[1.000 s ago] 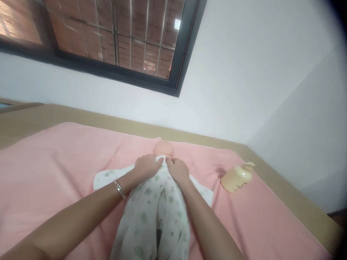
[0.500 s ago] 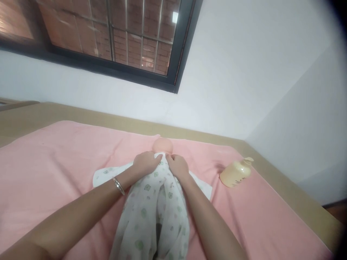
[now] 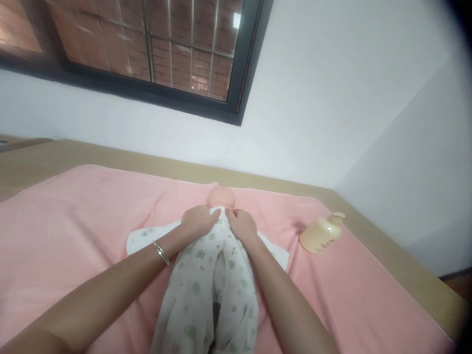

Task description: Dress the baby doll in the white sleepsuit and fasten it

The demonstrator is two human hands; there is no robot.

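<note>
Though two hands (image 3: 199, 221) (image 3: 243, 227), one garment (image 3: 199, 285)

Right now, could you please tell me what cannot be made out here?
All in the head view:
White cloth garment with green prints: lower end cut off by bottom edge.
Bare left hand and bare right hand: most fingers hidden behind the hands' backs.
Smooth round pink shape: lower part hidden by garment and hands.
Dark marks on the glossy yellow bottle: too small to read.

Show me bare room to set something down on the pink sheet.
Free: the pink fabric sheet outside the left forearm, and nearer than the pale-yellow bottle, beside the right forearm. Crowded: the centre, where the left hand and right hand hold white printed cloth.
</note>
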